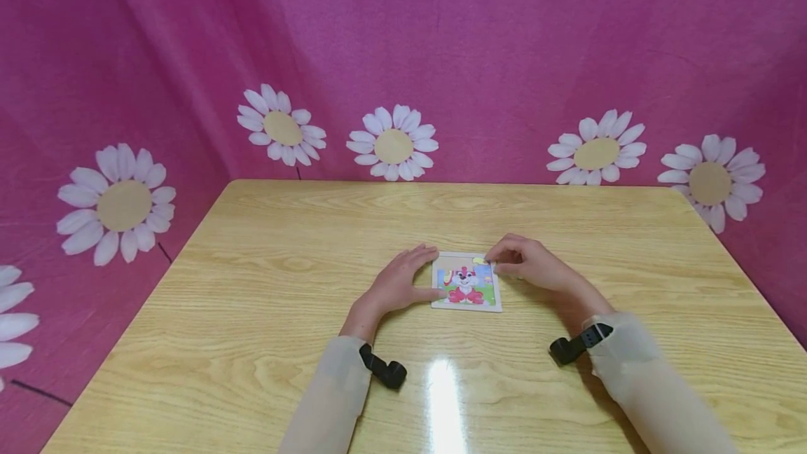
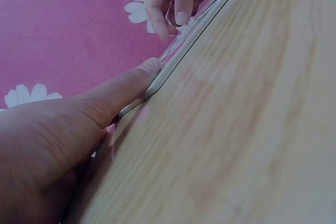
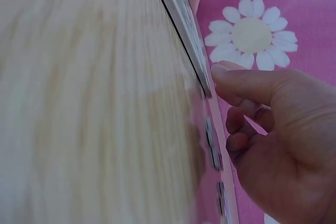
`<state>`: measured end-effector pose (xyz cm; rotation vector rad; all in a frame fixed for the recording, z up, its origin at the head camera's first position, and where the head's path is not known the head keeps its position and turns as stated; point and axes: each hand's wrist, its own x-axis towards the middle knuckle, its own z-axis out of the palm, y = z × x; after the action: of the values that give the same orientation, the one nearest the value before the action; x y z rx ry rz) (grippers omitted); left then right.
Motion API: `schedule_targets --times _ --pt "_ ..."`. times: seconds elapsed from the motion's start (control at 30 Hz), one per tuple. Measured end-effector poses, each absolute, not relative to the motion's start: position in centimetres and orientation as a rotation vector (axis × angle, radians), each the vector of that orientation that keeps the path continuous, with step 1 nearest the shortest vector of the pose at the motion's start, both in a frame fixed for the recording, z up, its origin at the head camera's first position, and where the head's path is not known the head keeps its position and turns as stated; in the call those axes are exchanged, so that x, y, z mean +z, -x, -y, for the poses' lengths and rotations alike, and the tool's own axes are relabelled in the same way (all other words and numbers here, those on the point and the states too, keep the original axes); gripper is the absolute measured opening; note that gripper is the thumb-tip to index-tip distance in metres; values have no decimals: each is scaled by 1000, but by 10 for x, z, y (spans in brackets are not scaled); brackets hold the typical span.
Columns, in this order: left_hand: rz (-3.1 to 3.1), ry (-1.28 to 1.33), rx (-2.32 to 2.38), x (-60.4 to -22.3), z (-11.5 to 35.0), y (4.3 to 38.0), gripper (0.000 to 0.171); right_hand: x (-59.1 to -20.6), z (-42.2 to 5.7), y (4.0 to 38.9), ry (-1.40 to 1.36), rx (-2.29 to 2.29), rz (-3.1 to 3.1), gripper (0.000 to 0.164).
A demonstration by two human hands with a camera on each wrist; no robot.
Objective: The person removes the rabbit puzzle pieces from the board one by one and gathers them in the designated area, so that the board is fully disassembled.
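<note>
A small framed jigsaw puzzle lies on the table, showing a red-and-white cartoon animal. Bare wood shows along the upper left of its tray. My left hand holds the frame's left side, thumb over the lower left and fingertips at the top left corner. At the upper right corner, my right hand pinches a small puzzle piece, mostly hidden by the fingers, close over the tray. A yellow-topped part shows beside those fingertips. In the right wrist view, the thumb is right by the frame's edge.
Loose flat pieces lie on the wooden table beneath the right hand in the right wrist view. A pink curtain with daisies hangs behind the table and along its sides. Both wrists wear black straps with small devices.
</note>
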<state>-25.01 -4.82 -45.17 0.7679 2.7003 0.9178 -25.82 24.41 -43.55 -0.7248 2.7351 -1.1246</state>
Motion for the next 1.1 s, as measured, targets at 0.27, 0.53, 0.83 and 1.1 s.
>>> schedule_targets --times 0.27,0.53,0.83,1.1 --pt "-2693 -761 920 -450 48 250 80 -433 -229 261 733 -1079 -2668 16" --pt "-2688 -740 931 -451 48 250 80 -428 -222 264 789 -949 -2658 14" --pt "-2699 -749 929 -451 48 250 80 -426 -215 267 839 -919 -2614 8" --pt "-2699 -757 924 -451 48 250 80 -423 -212 265 886 -847 -2679 7"
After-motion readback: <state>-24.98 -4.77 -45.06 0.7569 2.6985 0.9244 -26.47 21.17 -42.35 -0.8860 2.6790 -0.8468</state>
